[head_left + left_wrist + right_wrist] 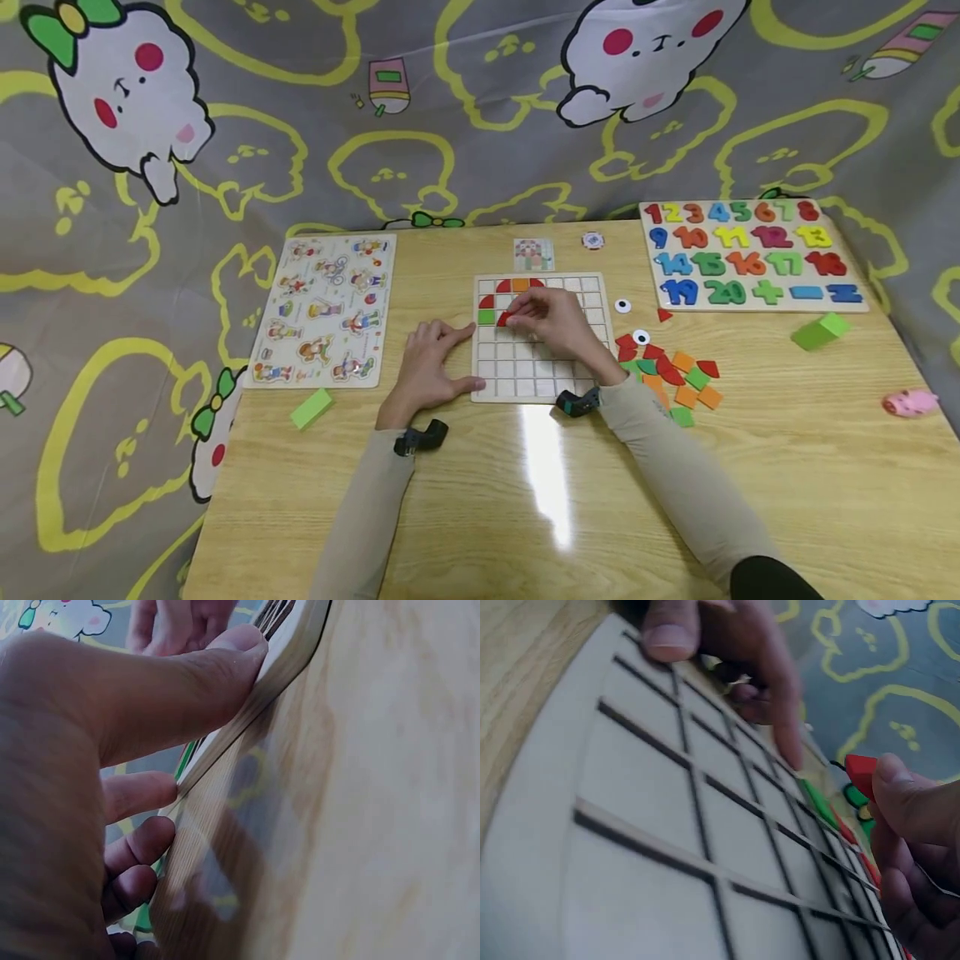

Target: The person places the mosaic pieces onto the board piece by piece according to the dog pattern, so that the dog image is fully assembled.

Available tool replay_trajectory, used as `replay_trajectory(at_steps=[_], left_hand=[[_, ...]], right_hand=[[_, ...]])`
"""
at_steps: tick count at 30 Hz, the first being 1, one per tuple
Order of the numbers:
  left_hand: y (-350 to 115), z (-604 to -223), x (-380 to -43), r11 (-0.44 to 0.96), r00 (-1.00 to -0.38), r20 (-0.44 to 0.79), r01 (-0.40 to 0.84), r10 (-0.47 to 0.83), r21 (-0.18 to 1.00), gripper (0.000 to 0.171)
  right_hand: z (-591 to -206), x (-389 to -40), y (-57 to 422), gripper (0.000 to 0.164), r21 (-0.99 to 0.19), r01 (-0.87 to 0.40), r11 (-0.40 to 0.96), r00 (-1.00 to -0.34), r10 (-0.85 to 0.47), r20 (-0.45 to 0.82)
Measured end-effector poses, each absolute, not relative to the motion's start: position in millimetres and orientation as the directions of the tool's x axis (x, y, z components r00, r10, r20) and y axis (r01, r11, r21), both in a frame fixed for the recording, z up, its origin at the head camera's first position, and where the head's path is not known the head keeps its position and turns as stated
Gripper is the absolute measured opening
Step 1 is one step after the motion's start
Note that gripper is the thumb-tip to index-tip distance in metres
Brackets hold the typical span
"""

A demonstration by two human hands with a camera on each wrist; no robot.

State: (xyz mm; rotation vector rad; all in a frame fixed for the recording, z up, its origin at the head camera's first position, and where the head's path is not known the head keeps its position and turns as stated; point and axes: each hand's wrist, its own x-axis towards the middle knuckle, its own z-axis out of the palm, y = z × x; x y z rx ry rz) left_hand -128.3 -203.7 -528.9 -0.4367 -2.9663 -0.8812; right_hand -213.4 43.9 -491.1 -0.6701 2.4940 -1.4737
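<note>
The right hand [551,323] pinches a red piece [503,319] over the grid board [507,387]; the left hand [429,362], thumb and forefinger stretched out, touches the board's left edge. Filling seems barely begun: red, orange and green tiles [520,285] sit near the far left corner, most of the board is bare, and loose pieces [667,372] lie to its right.

So the grid [517,367] is on the table [480,508], picture board [318,289] left, tiles [670,373] right, card [533,255] behind, number board [757,251] back right.
</note>
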Motion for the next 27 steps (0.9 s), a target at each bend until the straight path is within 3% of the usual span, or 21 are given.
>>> replay_trajectory(at_steps=[5, 11, 27], left_hand=[[-203, -531, -129, 0.801, -0.960, 0.091, 0.273, 0.266, 0.534, 0.092], [-205, -531, -130, 0.809, -0.962, 0.089, 0.266, 0.259, 0.524, 0.094], [-205, -533, -130, 0.812, -0.958, 0.108, 0.284, 0.267, 0.510, 0.093]], right_hand=[[-505, -211, 22, 0.006, -0.782, -0.389, 0.487, -0.851, -0.514, 0.103], [-507, -208, 9, 0.009, -0.731, -0.443, 0.519, -0.841, -0.523, 0.138], [-506, -207, 10, 0.009, -0.695, -0.475, 0.539, -0.820, -0.557, 0.128]])
